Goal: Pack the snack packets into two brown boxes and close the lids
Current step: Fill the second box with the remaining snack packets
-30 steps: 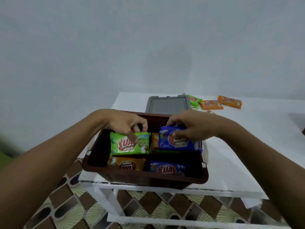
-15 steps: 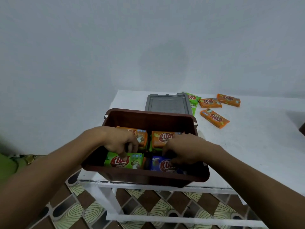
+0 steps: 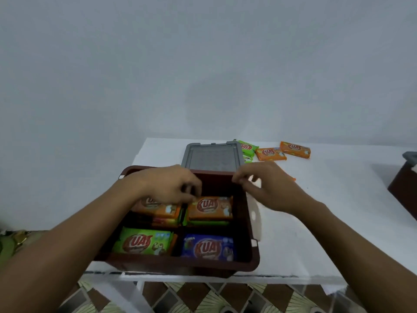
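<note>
The brown box (image 3: 253, 224) stands open at the table's front edge. Inside it, two orange packets (image 3: 211, 207) lie on stacks in the back row. A green packet (image 3: 144, 241) lies front left and a blue packet (image 3: 208, 247) front right. My left hand (image 3: 167, 186) hovers over the back-left orange packet (image 3: 158, 208) with fingers loosely curled, tips near the gap between the two orange packets; no packet is lifted. My right hand (image 3: 266, 188) is above the box's back right corner, loosely curled and empty. The grey lid (image 3: 213, 157) lies flat behind the box.
Loose packets lie at the table's back: one green (image 3: 248, 148) and two orange (image 3: 270, 154) (image 3: 295, 149). The tip of another orange packet (image 3: 293, 178) shows behind my right hand. A second brown box (image 3: 404, 193) is cut off at the right edge. A tiled floor lies below.
Both hands have let go of the green and blue packets, which now lie in the front row. The hands rose toward the back of the box, the right one moving out to the right.
</note>
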{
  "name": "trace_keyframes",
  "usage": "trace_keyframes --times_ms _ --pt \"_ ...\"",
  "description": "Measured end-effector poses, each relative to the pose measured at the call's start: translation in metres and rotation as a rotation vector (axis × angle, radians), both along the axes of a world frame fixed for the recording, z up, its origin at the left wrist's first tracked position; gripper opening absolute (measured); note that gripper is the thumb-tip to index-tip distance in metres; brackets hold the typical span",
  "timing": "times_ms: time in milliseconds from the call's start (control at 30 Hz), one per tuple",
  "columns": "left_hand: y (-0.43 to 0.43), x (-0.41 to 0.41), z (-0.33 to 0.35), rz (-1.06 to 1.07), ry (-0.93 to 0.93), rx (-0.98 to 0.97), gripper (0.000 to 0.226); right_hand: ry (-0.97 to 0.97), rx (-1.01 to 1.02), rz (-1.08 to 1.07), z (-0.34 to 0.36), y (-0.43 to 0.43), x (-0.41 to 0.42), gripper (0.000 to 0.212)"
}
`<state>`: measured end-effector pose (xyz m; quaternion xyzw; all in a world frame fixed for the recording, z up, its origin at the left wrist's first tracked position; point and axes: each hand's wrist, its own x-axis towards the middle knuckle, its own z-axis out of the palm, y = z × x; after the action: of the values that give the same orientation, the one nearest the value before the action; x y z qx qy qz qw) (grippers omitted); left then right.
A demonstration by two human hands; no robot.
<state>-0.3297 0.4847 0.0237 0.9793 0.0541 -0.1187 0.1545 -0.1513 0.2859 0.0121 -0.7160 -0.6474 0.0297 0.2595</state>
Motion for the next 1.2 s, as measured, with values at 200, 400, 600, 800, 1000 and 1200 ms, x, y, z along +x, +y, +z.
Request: trace_keyframes --times_ms 200,400,600,800,1000,1200 --pt "-0.034 0.076 0.005 0.013 -0.251 -0.017 0.018 0.117 0.022 -0.264 -0.033 -0.04 0.104 0.025" --pt "-0.07 0.168 0.0 0.007 -0.135 0.07 0.028 0.125 -0.143 -0.397 -0.081 -0.084 0.189 0.018" --pt "-0.096 0.249 -0.027 -0.027 0.243 0.338 0.052 0.121 -0.297 -0.579 -0.131 -0.104 0.267 0.039" --pt "-0.097 0.286 -0.057 0.061 0.229 0.384 0.068 0.065 -0.295 -0.539 -0.132 -0.064 0.298 0.06" --pt "-0.112 0.289 -0.097 0.244 0.051 0.297 0.07 -0.07 -0.313 -0.545 -0.138 -0.043 0.314 0.064" --pt "-0.125 0.299 -0.12 0.467 -0.13 0.385 0.071 -0.14 -0.179 -0.672 -0.147 -0.071 0.306 0.041"
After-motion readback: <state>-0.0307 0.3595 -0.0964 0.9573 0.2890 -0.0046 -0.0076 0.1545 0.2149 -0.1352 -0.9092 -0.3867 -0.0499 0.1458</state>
